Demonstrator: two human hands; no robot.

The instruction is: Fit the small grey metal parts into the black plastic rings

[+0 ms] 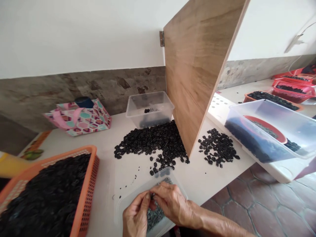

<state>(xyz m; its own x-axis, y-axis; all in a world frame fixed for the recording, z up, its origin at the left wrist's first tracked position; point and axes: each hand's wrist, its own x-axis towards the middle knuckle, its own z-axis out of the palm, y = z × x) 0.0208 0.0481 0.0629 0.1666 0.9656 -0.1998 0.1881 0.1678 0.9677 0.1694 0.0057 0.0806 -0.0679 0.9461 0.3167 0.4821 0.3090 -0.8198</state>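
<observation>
My left hand (pixel 137 212) and my right hand (pixel 174 203) meet fingertip to fingertip, both closed in a pinch. Between them shows a small black plastic piece (pixel 152 195), mostly covered by the fingers. Directly beneath is a clear plastic tray (pixel 125 199) holding many small grey metal pieces (pixel 155 217), too fine to name surely. Just beyond the tray spreads a heap of small black plastic pieces (pixel 153 140), oval with holes in them.
At left stands an orange basket (pixel 92 164) full of black pieces. Behind are a patterned bag (pixel 91 117) and a clear bin (pixel 150 98). A wooden panel (pixel 195 65) divides the table; right of it lie a smaller black pile (pixel 218 148) and a large clear bin (pixel 249 131).
</observation>
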